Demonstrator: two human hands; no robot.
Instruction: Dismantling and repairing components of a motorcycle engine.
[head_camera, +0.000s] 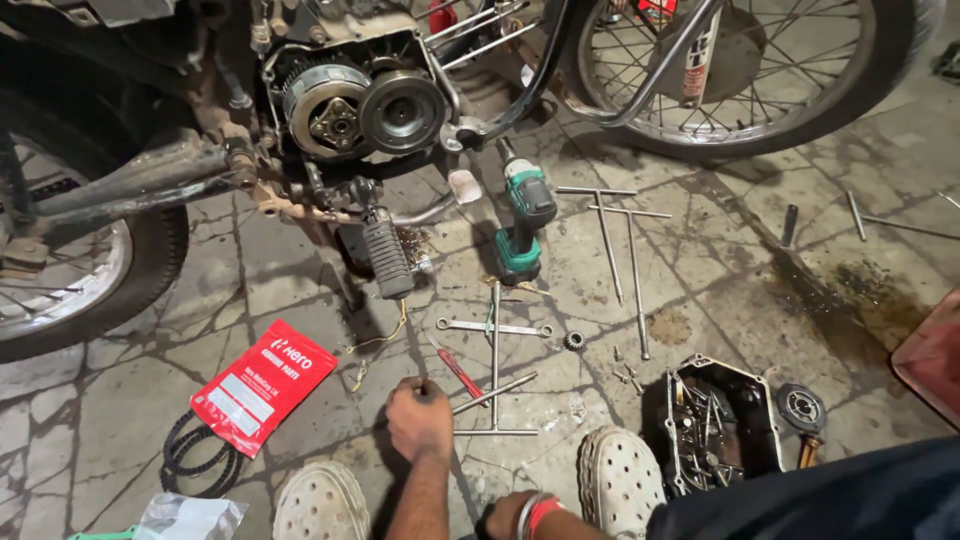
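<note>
My left hand (420, 417) is down on the cracked stone floor between my feet. Its fingers are curled over the near end of a slim metal T-handle wrench (497, 391). A red-handled screwdriver (458, 370) lies just right of the knuckles. My right hand (512, 516), with red bangles at the wrist, sits at the bottom edge and is partly cut off. Its fingers are hidden. A flat spanner (495, 327) and a small gear (574, 340) lie beyond the left hand.
A motorcycle stands ahead with its engine side open (340, 112) and a footpeg (387, 258) sticking out. On the floor lie a green cordless driver (525, 225), long T-wrenches (625, 255), an engine cover (715, 425), a red packet (265, 385), a black belt (192, 455) and an oil stain (860, 290).
</note>
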